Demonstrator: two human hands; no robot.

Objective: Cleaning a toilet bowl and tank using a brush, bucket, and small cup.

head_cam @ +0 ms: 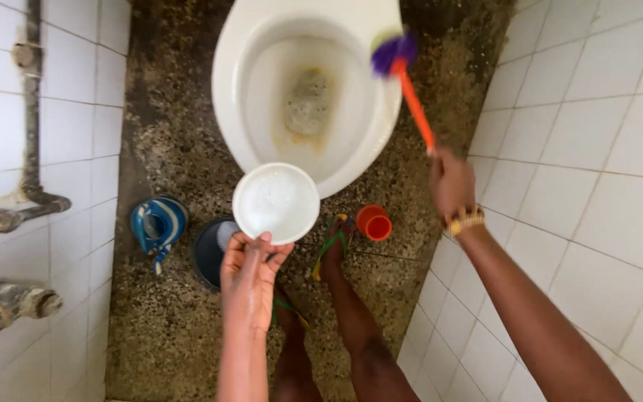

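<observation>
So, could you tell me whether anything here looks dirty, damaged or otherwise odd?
Yes: the toilet bowl has yellow-brown staining around its drain, and the floor beside it is dark and grimy. The wall pipes look corroded. The white bowl and brush look intact.

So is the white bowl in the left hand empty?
No, the white bowl held by the left hand has foamy white liquid in it.

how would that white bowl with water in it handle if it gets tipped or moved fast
The white bowl is pinched at one rim point by the left hand, so it probably wobbles. The liquid inside looks likely to slosh and spill. It seems light plastic, likely slippery when wet.
</observation>
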